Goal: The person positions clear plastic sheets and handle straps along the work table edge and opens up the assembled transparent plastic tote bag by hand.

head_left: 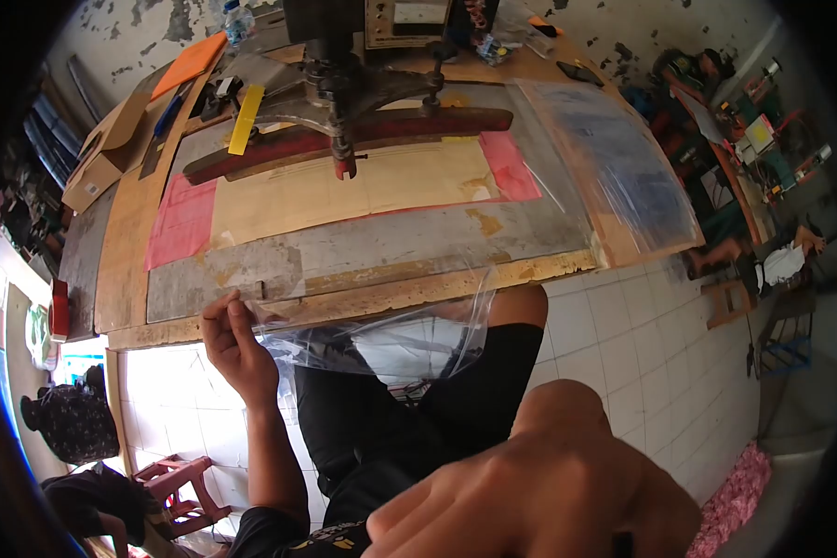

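Note:
My left hand [238, 342] is at the front edge of the worktable, its thumb and fingers pinched on the corner of a clear plastic sheet [400, 339]. The sheet hangs in loose folds above my lap. Very near the camera, my right hand [539, 484] shows its back and bent knuckles; its fingers are curled together and partly cut off by the lower edge, so whatever they hold is hidden. Ahead is a press with a dark red bar [409, 126] over a cream sheet [344, 191] with pink end pieces [181, 221].
A stack of clear plastic sheets [614, 167] lies on the table's right. A cardboard box [112, 139], an orange folder [189, 65] and a yellow strip [245, 119] are at the left. A red stool [179, 488] stands on the tiled floor. Other people sit farther off.

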`<action>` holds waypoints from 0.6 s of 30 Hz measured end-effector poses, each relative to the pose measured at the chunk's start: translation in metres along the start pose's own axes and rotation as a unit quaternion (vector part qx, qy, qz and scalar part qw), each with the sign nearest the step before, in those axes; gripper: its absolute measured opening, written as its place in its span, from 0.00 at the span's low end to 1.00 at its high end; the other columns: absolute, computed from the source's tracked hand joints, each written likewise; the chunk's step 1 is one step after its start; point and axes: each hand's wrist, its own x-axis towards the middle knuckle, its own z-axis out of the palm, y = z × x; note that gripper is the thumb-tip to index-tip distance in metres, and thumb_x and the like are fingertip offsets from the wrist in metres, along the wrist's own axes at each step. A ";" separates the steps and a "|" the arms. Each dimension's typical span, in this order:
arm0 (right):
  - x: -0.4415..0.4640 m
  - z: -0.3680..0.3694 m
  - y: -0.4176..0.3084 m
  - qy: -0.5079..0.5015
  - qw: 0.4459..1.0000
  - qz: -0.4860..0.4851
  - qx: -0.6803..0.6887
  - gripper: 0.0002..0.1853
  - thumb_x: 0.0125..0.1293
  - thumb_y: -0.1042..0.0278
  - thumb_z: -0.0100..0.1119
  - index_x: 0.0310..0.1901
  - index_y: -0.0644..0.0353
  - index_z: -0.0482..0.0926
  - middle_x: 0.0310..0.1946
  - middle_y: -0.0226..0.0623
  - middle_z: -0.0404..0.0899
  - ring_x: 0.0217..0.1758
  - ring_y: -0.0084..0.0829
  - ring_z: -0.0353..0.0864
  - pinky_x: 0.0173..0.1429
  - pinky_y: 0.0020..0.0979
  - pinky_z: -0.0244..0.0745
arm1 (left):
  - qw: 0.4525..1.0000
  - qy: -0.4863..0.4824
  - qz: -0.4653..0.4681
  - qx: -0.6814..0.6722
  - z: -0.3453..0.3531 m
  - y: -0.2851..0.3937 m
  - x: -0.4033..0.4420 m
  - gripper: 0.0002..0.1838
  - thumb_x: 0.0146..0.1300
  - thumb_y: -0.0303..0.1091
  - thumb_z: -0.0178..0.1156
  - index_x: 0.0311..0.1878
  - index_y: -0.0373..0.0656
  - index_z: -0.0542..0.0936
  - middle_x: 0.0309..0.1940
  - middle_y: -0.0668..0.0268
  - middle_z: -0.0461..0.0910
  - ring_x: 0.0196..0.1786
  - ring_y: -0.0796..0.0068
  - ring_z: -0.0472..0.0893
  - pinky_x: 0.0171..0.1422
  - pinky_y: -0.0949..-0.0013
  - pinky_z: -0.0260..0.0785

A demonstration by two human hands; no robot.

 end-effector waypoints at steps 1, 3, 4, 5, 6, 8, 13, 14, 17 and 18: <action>0.002 -0.004 -0.009 -0.005 1.000 0.018 -0.023 0.24 0.73 0.46 0.56 0.36 0.63 0.79 0.38 0.45 0.75 0.36 0.36 0.74 0.45 0.35 0.68 | 1.000 -0.007 0.001 -0.012 -0.001 0.000 0.001 0.07 0.80 0.29 0.52 0.53 0.36 0.77 0.34 0.71 0.75 0.36 0.86 0.72 0.41 0.78 0.74; 0.005 -0.023 -0.032 -0.007 0.992 0.065 -0.112 0.24 0.73 0.45 0.55 0.35 0.62 0.78 0.38 0.46 0.75 0.37 0.37 0.74 0.46 0.36 0.68 | 1.000 -0.004 0.011 0.013 -0.005 -0.002 0.004 0.07 0.80 0.29 0.52 0.53 0.36 0.77 0.34 0.71 0.75 0.37 0.86 0.72 0.41 0.77 0.75; 0.001 -0.036 -0.040 0.010 0.979 0.062 -0.196 0.24 0.73 0.44 0.55 0.35 0.62 0.78 0.38 0.46 0.75 0.37 0.38 0.74 0.46 0.36 0.68 | 0.999 0.001 0.020 0.036 -0.007 -0.002 0.005 0.07 0.80 0.28 0.52 0.52 0.36 0.76 0.34 0.70 0.75 0.37 0.85 0.72 0.42 0.76 0.77; -0.009 -0.052 -0.047 0.058 0.937 0.033 -0.342 0.21 0.70 0.48 0.60 0.38 0.63 0.80 0.40 0.45 0.76 0.42 0.37 0.75 0.50 0.35 0.69 | 0.999 0.008 0.022 0.040 -0.006 0.000 0.005 0.07 0.80 0.28 0.52 0.52 0.36 0.76 0.34 0.70 0.75 0.37 0.85 0.72 0.42 0.76 0.77; -0.019 -0.068 -0.055 0.114 0.870 0.019 -0.479 0.19 0.68 0.52 0.66 0.42 0.63 0.82 0.42 0.45 0.77 0.47 0.36 0.77 0.54 0.33 0.70 | 0.999 0.023 0.006 0.023 -0.002 0.004 0.005 0.07 0.80 0.29 0.52 0.51 0.37 0.77 0.34 0.72 0.74 0.37 0.86 0.71 0.43 0.78 0.71; -0.030 -0.098 -0.070 0.086 0.664 0.055 -0.741 0.17 0.60 0.62 0.72 0.46 0.62 0.83 0.49 0.45 0.78 0.52 0.38 0.77 0.57 0.37 0.71 | 0.999 0.031 -0.010 -0.016 0.002 0.010 0.006 0.07 0.80 0.30 0.52 0.50 0.38 0.78 0.34 0.72 0.72 0.36 0.85 0.70 0.42 0.78 0.68; -0.050 -0.114 -0.068 -0.002 0.478 0.145 -0.866 0.23 0.57 0.68 0.75 0.56 0.61 0.83 0.58 0.44 0.79 0.63 0.43 0.76 0.67 0.41 0.69 | 1.000 0.011 0.004 0.006 0.001 0.002 0.006 0.08 0.80 0.31 0.51 0.50 0.37 0.77 0.32 0.71 0.71 0.36 0.84 0.71 0.37 0.74 0.76; -0.051 -0.116 -0.068 0.015 0.455 0.132 -0.880 0.25 0.58 0.66 0.75 0.58 0.56 0.83 0.59 0.39 0.78 0.62 0.42 0.76 0.67 0.41 0.68 | 1.000 0.008 0.008 0.012 0.001 -0.001 0.006 0.08 0.80 0.31 0.51 0.50 0.37 0.76 0.32 0.71 0.71 0.35 0.83 0.72 0.37 0.73 0.77; -0.048 -0.119 -0.072 0.032 0.426 0.117 -0.896 0.25 0.58 0.63 0.75 0.59 0.53 0.84 0.61 0.34 0.78 0.63 0.39 0.75 0.67 0.41 0.66 | 1.000 0.004 0.003 -0.001 0.000 -0.002 0.004 0.07 0.80 0.29 0.52 0.51 0.36 0.76 0.33 0.70 0.73 0.35 0.84 0.73 0.39 0.75 0.75; -0.048 -0.121 -0.075 0.005 0.419 0.122 -0.899 0.24 0.58 0.63 0.75 0.58 0.53 0.85 0.61 0.33 0.78 0.63 0.39 0.75 0.67 0.41 0.66 | 1.000 0.003 -0.008 -0.021 0.001 -0.001 0.004 0.06 0.79 0.27 0.53 0.52 0.36 0.77 0.34 0.69 0.75 0.35 0.84 0.75 0.41 0.77 0.71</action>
